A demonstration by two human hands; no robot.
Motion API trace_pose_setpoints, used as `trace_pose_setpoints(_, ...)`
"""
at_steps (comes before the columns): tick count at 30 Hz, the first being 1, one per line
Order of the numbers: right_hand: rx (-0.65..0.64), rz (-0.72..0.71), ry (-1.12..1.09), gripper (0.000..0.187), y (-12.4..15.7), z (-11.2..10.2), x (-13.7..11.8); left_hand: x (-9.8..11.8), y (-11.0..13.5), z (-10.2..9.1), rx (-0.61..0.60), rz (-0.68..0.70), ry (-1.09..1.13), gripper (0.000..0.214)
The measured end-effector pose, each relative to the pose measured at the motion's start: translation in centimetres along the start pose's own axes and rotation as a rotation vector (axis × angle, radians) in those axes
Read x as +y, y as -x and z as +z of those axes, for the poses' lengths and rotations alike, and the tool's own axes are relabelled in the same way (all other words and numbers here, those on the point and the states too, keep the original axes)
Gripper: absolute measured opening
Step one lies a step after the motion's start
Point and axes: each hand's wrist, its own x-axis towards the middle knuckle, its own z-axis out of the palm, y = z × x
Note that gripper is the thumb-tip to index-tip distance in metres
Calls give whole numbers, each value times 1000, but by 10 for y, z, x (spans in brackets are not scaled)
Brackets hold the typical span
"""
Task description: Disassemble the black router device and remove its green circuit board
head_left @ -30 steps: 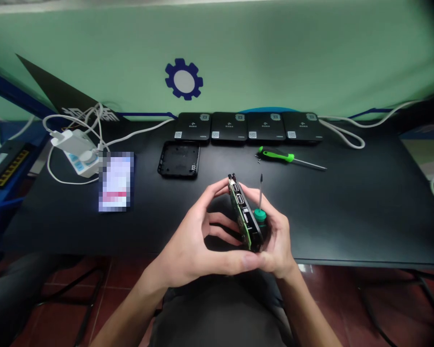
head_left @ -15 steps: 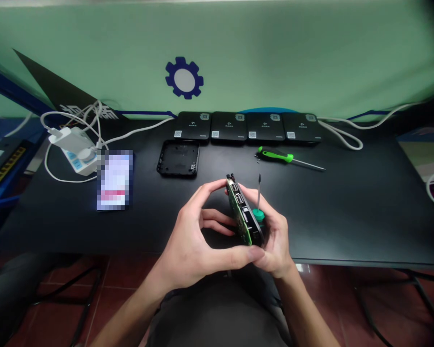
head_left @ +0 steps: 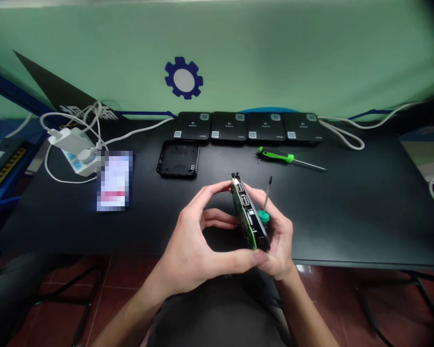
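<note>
A green circuit board (head_left: 244, 217) stands on edge between my hands, its port side facing me, with a black plastic case half (head_left: 259, 228) against its right face. My left hand (head_left: 198, 246) grips the board by its far and near ends, thumb at the near corner. Around the case half from the right, my right hand (head_left: 280, 241) is closed; some of its fingers are hidden. A small screwdriver with a teal handle (head_left: 264, 216) also sits in my right hand, its dark tip pointing up and away.
Behind my hands lies an empty black case shell (head_left: 178, 159). Several black boxes (head_left: 229, 128) line the wall. A green-black screwdriver (head_left: 277, 154) lies beside tiny screws (head_left: 258, 159). A blurred phone (head_left: 115, 180) and a white power strip (head_left: 80, 161) with cables are at left.
Both hands have shifted slightly right with the board and case half. The teal screwdriver has moved right too, and its shaft leans more to the right.
</note>
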Motion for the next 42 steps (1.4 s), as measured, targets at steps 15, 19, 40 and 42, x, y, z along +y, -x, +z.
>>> trace_pose_setpoints(15,23,-68,-28,104,0,2,-6,4,-2,-4,-73,68,19,96)
trace_pose_setpoints(19,10,-71,-27,102,0,2,-5,4,-3,-3,-63,84,-15,94)
trace_pose_setpoints(40,21,21,-219,99,3,5,-6,4,-2,-4,-58,100,-102,98)
trace_pose_setpoints(42,21,24,-203,100,4,4,-6,4,-3,-4,-57,101,-105,98)
